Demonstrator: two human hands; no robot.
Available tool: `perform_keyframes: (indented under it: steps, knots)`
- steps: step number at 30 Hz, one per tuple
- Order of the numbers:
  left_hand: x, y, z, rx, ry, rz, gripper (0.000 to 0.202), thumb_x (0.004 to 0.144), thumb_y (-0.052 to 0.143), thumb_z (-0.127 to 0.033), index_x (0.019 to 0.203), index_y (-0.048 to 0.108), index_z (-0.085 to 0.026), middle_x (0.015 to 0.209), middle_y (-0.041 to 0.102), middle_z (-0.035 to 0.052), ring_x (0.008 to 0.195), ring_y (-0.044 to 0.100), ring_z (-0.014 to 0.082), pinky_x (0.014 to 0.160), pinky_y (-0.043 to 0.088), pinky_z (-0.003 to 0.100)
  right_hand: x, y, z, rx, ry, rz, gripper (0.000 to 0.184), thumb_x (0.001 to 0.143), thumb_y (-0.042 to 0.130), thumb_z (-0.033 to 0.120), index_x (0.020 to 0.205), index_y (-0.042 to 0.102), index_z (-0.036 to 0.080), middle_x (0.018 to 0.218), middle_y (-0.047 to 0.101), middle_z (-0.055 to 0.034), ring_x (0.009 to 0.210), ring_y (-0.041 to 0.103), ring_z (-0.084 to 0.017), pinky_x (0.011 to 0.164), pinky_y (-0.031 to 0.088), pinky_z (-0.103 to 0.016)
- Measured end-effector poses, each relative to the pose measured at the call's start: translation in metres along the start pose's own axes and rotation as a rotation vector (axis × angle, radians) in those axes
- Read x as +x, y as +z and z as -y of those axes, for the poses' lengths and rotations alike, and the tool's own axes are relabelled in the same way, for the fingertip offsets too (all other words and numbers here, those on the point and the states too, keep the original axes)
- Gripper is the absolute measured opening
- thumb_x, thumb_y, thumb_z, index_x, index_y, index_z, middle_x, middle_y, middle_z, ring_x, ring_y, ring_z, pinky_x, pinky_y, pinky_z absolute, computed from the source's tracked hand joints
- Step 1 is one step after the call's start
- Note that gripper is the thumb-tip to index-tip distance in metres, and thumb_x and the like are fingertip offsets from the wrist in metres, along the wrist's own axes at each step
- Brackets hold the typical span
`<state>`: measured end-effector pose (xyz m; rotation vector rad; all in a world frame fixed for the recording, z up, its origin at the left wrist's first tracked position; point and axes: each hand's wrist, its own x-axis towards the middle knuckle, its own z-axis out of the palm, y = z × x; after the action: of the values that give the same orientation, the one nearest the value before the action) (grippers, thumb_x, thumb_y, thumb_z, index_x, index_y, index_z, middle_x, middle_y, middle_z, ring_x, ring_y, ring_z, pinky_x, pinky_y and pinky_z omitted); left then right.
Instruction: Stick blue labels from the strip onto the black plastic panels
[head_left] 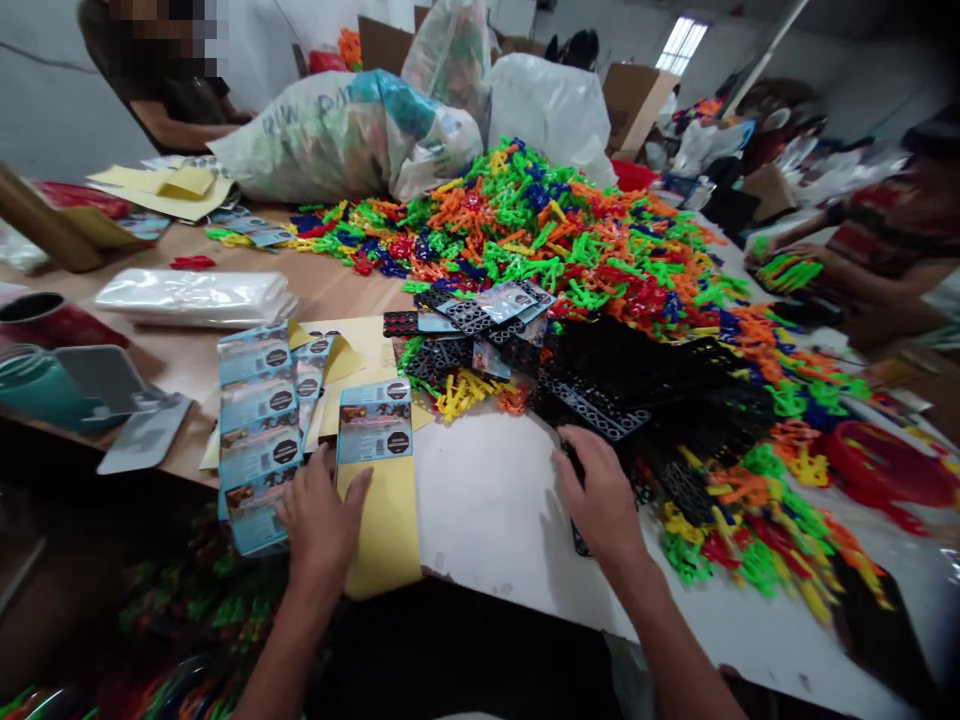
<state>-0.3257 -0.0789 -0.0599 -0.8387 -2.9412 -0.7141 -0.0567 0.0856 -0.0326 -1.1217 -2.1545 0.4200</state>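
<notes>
My left hand [321, 520] lies flat with its fingers spread on a yellow card sheet [386, 530], touching the lower edge of a printed label card [375, 420]; a fanned stack of the same blue label cards [255, 430] lies just left of it. My right hand [604, 500] rests palm down with curled fingers on black perforated plastic plates [600, 415] at the edge of a black pile [660, 380]. I cannot make out whether it grips one.
A big heap of coloured plastic pieces [555, 230] fills the table's middle and right. Filled plastic sacks [345, 130] stand behind. Clear bags [195, 297], a teal cup [34, 385] and grey trays [146, 430] lie left. Other people sit at back left [180, 95] and right [892, 250].
</notes>
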Motion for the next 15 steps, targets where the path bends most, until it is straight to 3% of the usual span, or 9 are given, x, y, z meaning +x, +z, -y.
perform_keyframes:
  steps: [2, 5, 10, 15]
  knots:
    - [-0.002, 0.0, 0.001, -0.147, -0.03, 0.069, 0.05, 0.082, 0.055, -0.043, 0.123, 0.056, -0.014, 0.101, 0.066, 0.0121, 0.099, 0.059, 0.0324, 0.089, 0.045, 0.047, -0.036, -0.004, -0.004, -0.209, 0.025, -0.056, 0.047, 0.091, 0.053, 0.036, 0.133, 0.051, 0.016, 0.135, 0.048, -0.021, 0.126, 0.041, -0.038, 0.103, 0.032, -0.063]
    - [-0.007, 0.001, -0.001, -0.468, -0.071, 0.179, 0.037, 0.08, 0.056, -0.046, 0.104, 0.066, -0.019, 0.091, 0.068, 0.0055, 0.084, 0.062, 0.0248, 0.079, 0.049, 0.037, -0.064, -0.005, -0.01, -0.359, 0.026, -0.077, 0.055, 0.089, 0.053, 0.029, 0.141, 0.041, 0.015, 0.146, 0.036, -0.0221, 0.133, 0.032, -0.042, 0.103, 0.03, -0.067]
    - [-0.024, -0.004, -0.015, -1.024, -0.162, 0.374, 0.045, 0.073, 0.068, -0.05, 0.102, 0.068, -0.016, 0.093, 0.073, 0.0045, 0.087, 0.066, 0.0224, 0.079, 0.051, 0.033, -0.069, -0.004, 0.0, -0.377, -0.115, -0.127, 0.048, 0.09, 0.051, 0.02, 0.138, 0.046, 0.016, 0.137, 0.052, -0.0166, 0.125, 0.046, -0.033, 0.103, 0.037, -0.054]
    - [-0.041, -0.013, -0.024, -1.146, -0.139, 0.407, 0.04, 0.078, 0.066, -0.045, 0.107, 0.069, -0.017, 0.101, 0.073, 0.0057, 0.092, 0.066, 0.0218, 0.088, 0.05, 0.035, -0.071, 0.011, 0.034, -0.313, -0.241, -0.025, 0.039, 0.09, 0.054, 0.021, 0.129, 0.054, 0.016, 0.131, 0.058, -0.0153, 0.12, 0.051, -0.033, 0.099, 0.036, -0.054]
